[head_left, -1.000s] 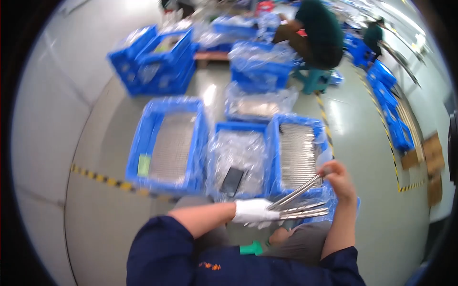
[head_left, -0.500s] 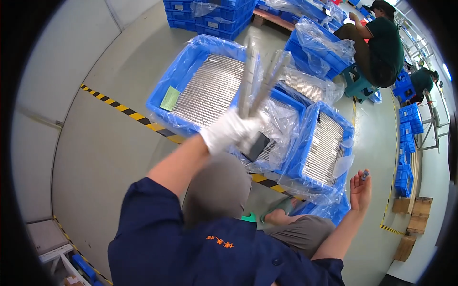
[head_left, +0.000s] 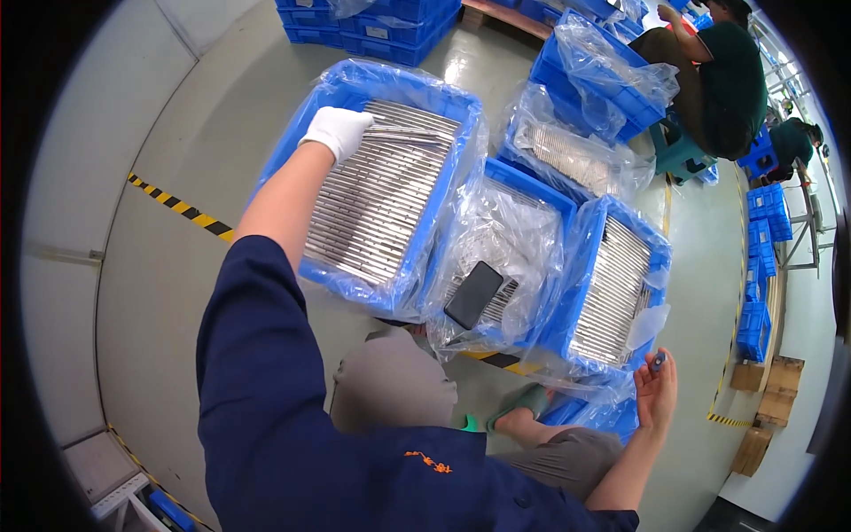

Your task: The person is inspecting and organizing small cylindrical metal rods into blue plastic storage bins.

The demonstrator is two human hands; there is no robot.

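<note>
If the gloved left hand (head_left: 339, 133) loosens unevenly, the metal rods (head_left: 406, 135) it grips, extending to its right, could land crooked across the rows beneath. The bare right hand (head_left: 656, 395) pinches one small cylinder (head_left: 658, 362). Between the hands: one black phone (head_left: 474, 294). Three blue bins (head_left: 436, 213) span left hand to right; gripped rods overlap, uncountable.

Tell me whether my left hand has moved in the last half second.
Yes: your left hand has moved forward and left, from beside the left crate's near right corner to its far left side.
</note>
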